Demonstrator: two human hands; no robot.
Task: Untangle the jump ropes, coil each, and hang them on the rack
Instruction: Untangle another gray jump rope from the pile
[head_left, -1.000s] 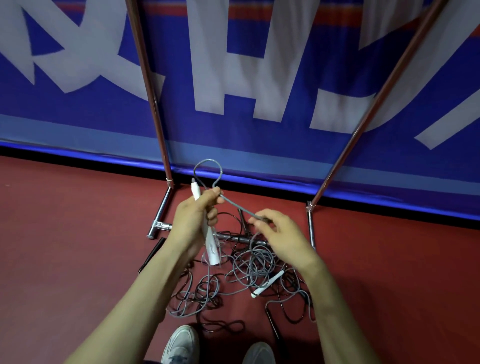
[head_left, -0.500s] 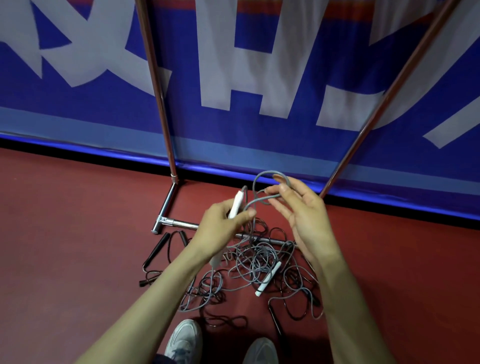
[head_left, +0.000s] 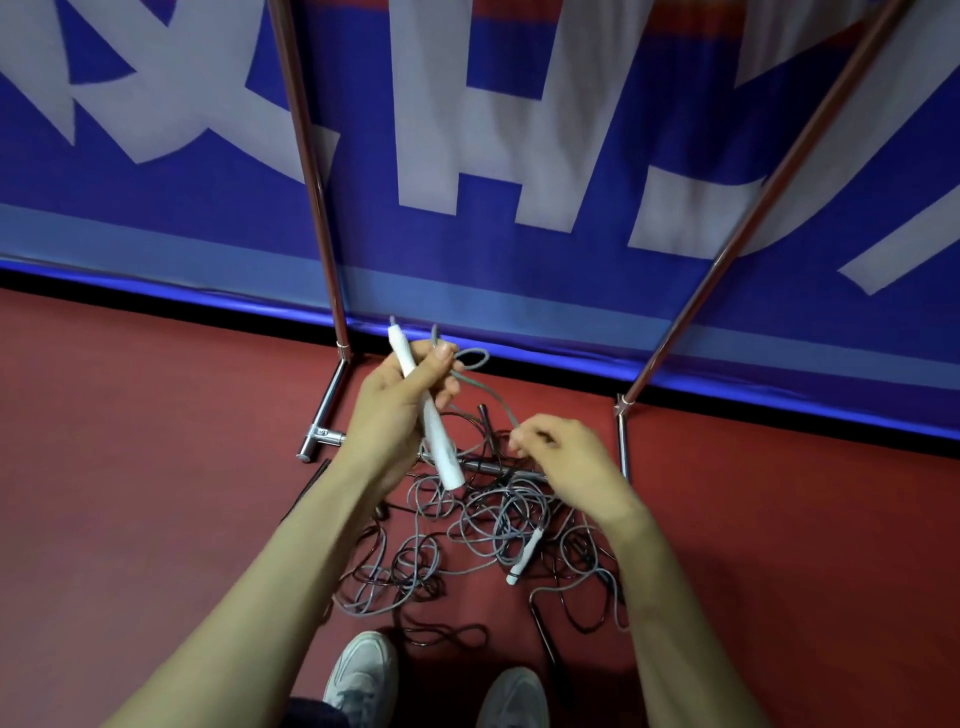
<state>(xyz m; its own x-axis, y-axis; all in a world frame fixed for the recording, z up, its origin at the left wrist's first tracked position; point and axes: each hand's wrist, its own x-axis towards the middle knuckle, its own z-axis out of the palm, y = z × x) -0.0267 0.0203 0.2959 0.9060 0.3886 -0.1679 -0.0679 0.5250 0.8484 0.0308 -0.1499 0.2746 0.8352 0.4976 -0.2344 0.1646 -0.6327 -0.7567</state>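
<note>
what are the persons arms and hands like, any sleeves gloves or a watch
No sleeves show: the left forearm and right forearm are bare all the way to the frame's edge. The left hand and right hand wear no gloves, and no watch, ring, bracelet or marking is visible.

I'm seeing grey and black jump ropes (head_left: 483, 519) lying tangled by the rack (head_left: 331, 291), one white handle (head_left: 426, 410) tilting above.
</note>
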